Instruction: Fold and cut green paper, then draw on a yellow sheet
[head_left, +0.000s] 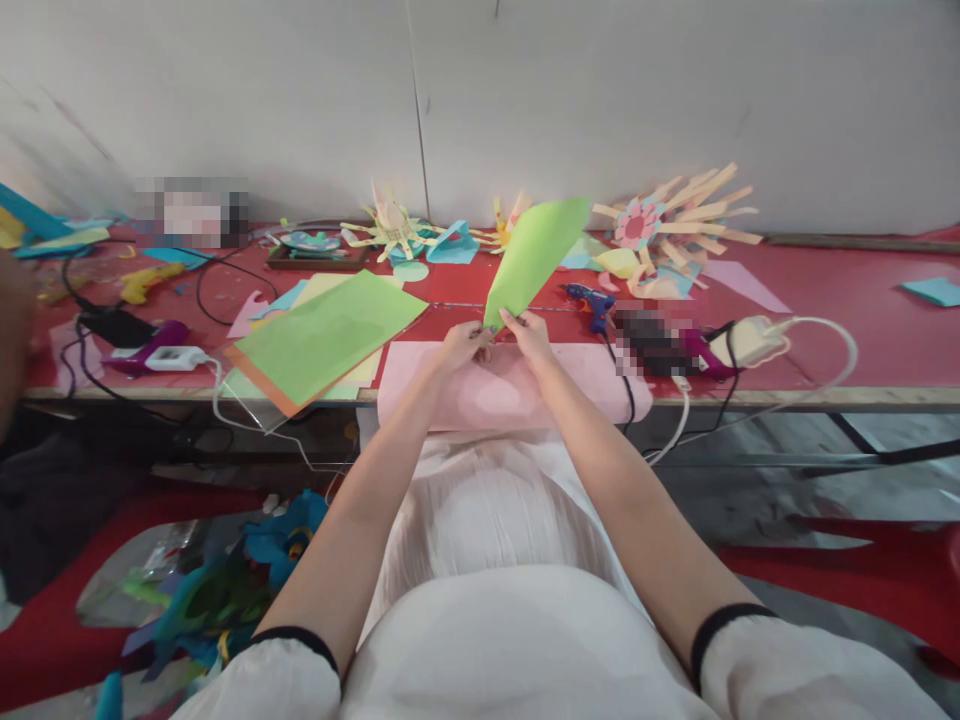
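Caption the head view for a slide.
Left hand and right hand hold a curled green sheet at a red table.

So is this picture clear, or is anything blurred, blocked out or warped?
In the head view, light on the wall looks soft; two patches are pixelated, one just right of the blue glue gun; the held green paper sheet is fairly clear; the white sleeves look stretched toward the lower corners, perhaps by a wide lens.

Your sheet [536, 250] is plain lime green, rising beyond the pale pink pad [405, 385] on your red table [847, 345]. Left of the pad you have green paper [330, 330] over orange paper [291, 407], then a yellow glue gun [146, 283]; beyond the pad's right end, a blue glue gun [596, 305] and a pink-centred, cream-fringed flower [639, 223].
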